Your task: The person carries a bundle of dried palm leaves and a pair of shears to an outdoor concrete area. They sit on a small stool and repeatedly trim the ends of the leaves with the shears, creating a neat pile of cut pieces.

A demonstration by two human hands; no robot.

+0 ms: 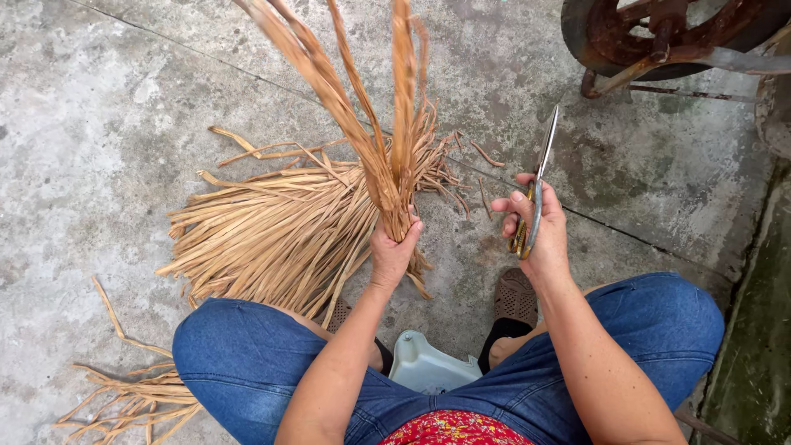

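Dried strips, one bunch, clamped upright in left hand | one scissors gripped in right hand, raised right of bunch

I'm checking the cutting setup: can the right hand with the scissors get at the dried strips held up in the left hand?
Probably yes. The right hand holds the scissors just beside the upright strips gripped by the left hand, with only bare concrete floor between them.

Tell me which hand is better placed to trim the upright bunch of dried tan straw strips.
Right. The right hand already grips the metal scissors, blades pointing up beside the upright bunch of dried tan straw strips. The left hand is clenched round that bunch's base, steadying it.
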